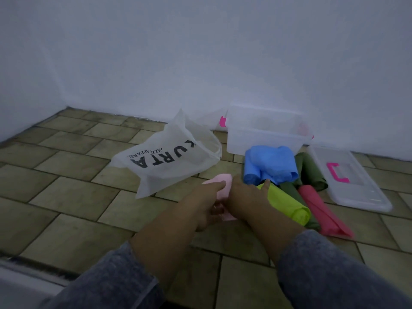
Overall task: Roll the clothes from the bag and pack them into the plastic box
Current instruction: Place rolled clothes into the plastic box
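The hands are close together over a pale pink cloth (225,179) on the tiled floor (66,197), near the middle of the view. The left hand (199,206) lays its index finger straight along the top of the cloth. Its thumb and lower fingers curl in at the cloth's near end and seem to pinch it, though blur softens the detail. The right hand (247,196) lies flat over the cloth's right side. Its fingers are stretched out, their tips reaching the edge of a lime green roll (287,206) and just short of a blue roll (267,166). Only the far end and a small near corner of the pink cloth show between and beneath the hands. Grey sleeves (116,282) cover both forearms.

Just right of the hands the rolled clothes lie bunched together. The blue roll is farthest and a dark green roll (312,172) is beside it. The lime roll lies over more dark green fabric, and a coral roll (321,212) is on the right.

Beyond them, against the white wall (200,52), stands the clear plastic box (263,139), open-topped, with a pink latch (222,122) at its left end. Its clear lid (356,188) with a pink handle (336,172) lies flat on the floor to the right. The white fabric bag (165,161), printed KURTA, lies slumped on the floor left of the box, beyond the left hand.
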